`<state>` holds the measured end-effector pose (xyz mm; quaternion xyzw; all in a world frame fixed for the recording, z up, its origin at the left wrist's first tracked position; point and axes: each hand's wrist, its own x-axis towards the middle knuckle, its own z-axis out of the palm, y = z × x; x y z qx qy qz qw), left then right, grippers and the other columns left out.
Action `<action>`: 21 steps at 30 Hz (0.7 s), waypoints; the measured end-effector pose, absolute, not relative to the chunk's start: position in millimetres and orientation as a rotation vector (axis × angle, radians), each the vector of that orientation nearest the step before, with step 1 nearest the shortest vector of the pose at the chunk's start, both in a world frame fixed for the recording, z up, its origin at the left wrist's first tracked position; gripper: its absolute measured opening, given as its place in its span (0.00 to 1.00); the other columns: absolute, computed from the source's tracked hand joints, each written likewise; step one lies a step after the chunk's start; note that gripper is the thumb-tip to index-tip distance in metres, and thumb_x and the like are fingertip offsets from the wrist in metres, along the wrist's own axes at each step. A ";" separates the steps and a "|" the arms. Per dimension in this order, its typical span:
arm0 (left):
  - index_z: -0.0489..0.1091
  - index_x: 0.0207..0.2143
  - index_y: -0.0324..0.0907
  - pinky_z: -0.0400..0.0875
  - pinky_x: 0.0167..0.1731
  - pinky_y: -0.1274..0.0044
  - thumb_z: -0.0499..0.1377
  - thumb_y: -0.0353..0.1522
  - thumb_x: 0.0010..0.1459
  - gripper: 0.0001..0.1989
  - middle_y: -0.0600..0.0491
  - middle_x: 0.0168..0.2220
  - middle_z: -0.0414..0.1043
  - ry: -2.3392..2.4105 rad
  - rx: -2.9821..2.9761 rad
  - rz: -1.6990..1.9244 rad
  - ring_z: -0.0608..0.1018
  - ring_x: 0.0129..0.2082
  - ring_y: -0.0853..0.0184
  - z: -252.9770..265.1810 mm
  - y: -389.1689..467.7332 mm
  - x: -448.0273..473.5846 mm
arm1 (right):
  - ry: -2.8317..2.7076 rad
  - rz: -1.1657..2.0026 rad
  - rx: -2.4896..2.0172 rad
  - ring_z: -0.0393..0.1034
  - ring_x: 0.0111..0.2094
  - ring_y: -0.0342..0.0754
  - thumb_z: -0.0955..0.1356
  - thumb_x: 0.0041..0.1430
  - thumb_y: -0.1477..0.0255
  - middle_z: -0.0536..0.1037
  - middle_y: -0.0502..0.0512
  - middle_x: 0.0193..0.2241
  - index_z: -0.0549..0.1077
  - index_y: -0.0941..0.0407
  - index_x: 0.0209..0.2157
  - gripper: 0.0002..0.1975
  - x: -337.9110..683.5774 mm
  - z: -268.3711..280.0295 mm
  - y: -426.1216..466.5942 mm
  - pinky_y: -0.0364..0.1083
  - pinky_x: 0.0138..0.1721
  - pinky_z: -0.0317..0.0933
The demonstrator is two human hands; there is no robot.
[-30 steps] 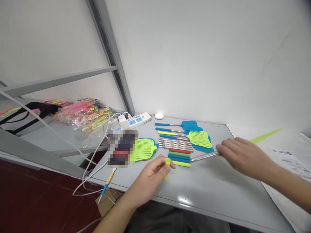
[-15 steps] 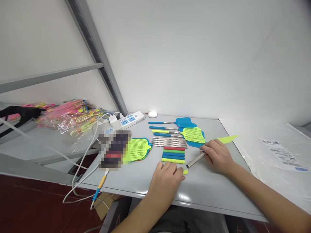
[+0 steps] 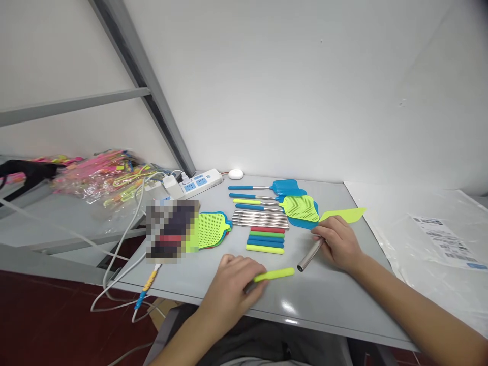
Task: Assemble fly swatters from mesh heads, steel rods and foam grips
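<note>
My left hand pinches one end of a yellow-green handle sleeve, which points right, low over the table's front part. Closed around a metal rod is my right hand. A yellow-green fly swatter head sticks out behind that hand, seen nearly edge-on; its joint with the rod is hidden by my fingers. The rod's open end lies just right of the sleeve's tip, apart from it. Beyond my hands lie a row of coloured handle sleeves and a bundle of metal rods.
Several fly swatters with handles lie at the back. Perforated swatter heads are stacked at left, beside a blurred-out object. A power strip with cables and a white round device stand behind. White plastic packaging covers the right side.
My left hand has moved left and turned, so more of the yellow-green sleeve shows. The rod in my right hand now tilts more toward me. The view has shifted slightly.
</note>
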<state>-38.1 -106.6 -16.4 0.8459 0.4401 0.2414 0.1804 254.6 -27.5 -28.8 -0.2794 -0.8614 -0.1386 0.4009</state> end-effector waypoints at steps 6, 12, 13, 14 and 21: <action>0.72 0.43 0.48 0.57 0.41 0.68 0.57 0.31 0.63 0.07 0.51 0.43 0.69 1.565 2.494 0.689 0.70 0.44 0.60 -21.6 -97.1 -51.4 | -2.198 -0.329 -0.700 0.62 0.30 0.48 0.66 0.57 0.82 0.70 0.55 0.29 0.66 0.56 0.41 0.11 254.4 -29.2 -28.0 0.49 0.32 0.59; 0.72 0.41 0.46 0.57 0.40 0.69 0.59 0.32 0.62 0.05 0.51 0.41 0.67 1.613 2.509 0.734 0.70 0.42 0.60 -24.7 -90.5 -39.4 | -2.221 -0.341 -0.690 0.62 0.30 0.49 0.66 0.58 0.82 0.71 0.56 0.30 0.67 0.57 0.41 0.10 254.0 -28.3 -29.6 0.49 0.33 0.59; 0.72 0.41 0.46 0.57 0.40 0.69 0.59 0.32 0.62 0.05 0.51 0.41 0.67 1.621 2.511 0.739 0.70 0.42 0.60 -25.3 -89.4 -37.8 | -2.219 -0.342 -0.692 0.62 0.30 0.49 0.66 0.58 0.82 0.70 0.56 0.30 0.67 0.57 0.41 0.10 254.1 -28.2 -29.8 0.49 0.33 0.59; 0.72 0.42 0.46 0.57 0.39 0.69 0.60 0.32 0.62 0.06 0.51 0.41 0.67 1.632 2.511 0.744 0.70 0.42 0.60 -25.7 -88.3 -36.4 | -2.218 -0.344 -0.693 0.62 0.30 0.49 0.66 0.58 0.82 0.70 0.56 0.30 0.67 0.57 0.41 0.10 254.2 -28.3 -29.9 0.49 0.33 0.59; 0.69 0.47 0.46 0.58 0.41 0.69 0.61 0.33 0.61 0.12 0.50 0.41 0.68 1.669 2.500 0.752 0.70 0.43 0.60 -24.0 -85.4 -32.2 | -2.239 -0.344 -0.703 0.62 0.30 0.49 0.65 0.58 0.80 0.70 0.55 0.30 0.68 0.56 0.40 0.09 254.4 -29.4 -30.1 0.49 0.33 0.59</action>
